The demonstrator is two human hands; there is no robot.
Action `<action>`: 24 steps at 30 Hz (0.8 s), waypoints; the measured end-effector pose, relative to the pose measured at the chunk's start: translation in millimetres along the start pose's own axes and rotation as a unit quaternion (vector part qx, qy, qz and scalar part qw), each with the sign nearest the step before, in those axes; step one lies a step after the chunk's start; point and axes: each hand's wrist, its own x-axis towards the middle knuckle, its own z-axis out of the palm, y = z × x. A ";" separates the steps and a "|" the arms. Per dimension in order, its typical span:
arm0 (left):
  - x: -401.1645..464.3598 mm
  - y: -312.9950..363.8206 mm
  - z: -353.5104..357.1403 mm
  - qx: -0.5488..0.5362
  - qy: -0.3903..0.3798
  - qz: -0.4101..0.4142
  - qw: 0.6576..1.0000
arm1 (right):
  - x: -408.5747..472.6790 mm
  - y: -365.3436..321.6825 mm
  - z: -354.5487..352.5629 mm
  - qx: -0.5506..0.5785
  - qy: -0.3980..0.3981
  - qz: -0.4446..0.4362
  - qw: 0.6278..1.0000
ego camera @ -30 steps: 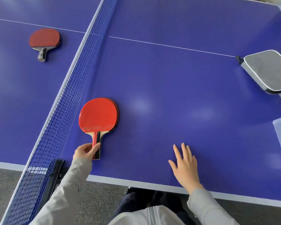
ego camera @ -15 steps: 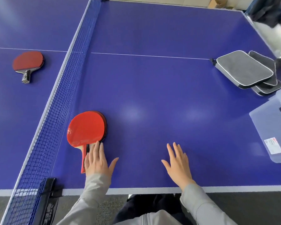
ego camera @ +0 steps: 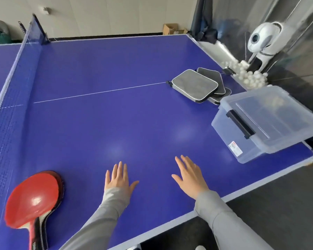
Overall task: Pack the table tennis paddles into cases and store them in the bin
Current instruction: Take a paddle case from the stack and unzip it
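Note:
A red table tennis paddle [ego camera: 33,199] lies flat on the blue table [ego camera: 107,123] at the near left, beside the net, stacked on a second paddle. My left hand [ego camera: 118,178] is flat over the table to its right, fingers straight, holding nothing. My right hand [ego camera: 190,175] is likewise spread and empty. Grey paddle cases [ego camera: 194,85] are stacked at the far right. A clear plastic bin [ego camera: 267,121] with a black handle stands on the right edge, near the cases.
The net [ego camera: 9,91] runs along the left side. Beyond the table's right end are a pile of white balls [ego camera: 249,74] and a white ball machine [ego camera: 262,38]. The near table edge runs just below my wrists.
My left hand has let go of the red paddle's handle and moved right, away from it. The view has swung right, bringing the bin and cases into fuller view.

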 end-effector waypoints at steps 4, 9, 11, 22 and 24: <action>15.4 56.3 -18.8 0.022 0.008 0.010 1.000 | -3.0 60.6 -31.1 0.005 0.046 0.008 0.999; 23.3 154.3 -48.5 -0.003 0.035 0.001 0.999 | -8.7 151.0 -80.2 0.011 0.097 0.004 0.995; 29.1 193.5 -61.4 -0.019 0.050 -0.006 0.999 | -8.3 187.7 -97.8 0.007 0.122 0.001 0.993; 61.0 316.7 -127.7 -0.117 0.104 -0.056 0.986 | 20.9 317.9 -156.8 -0.020 0.192 -0.042 0.980; 77.8 331.6 -138.1 -0.140 0.109 -0.055 0.983 | 36.7 329.3 -162.9 -0.025 0.193 -0.039 0.980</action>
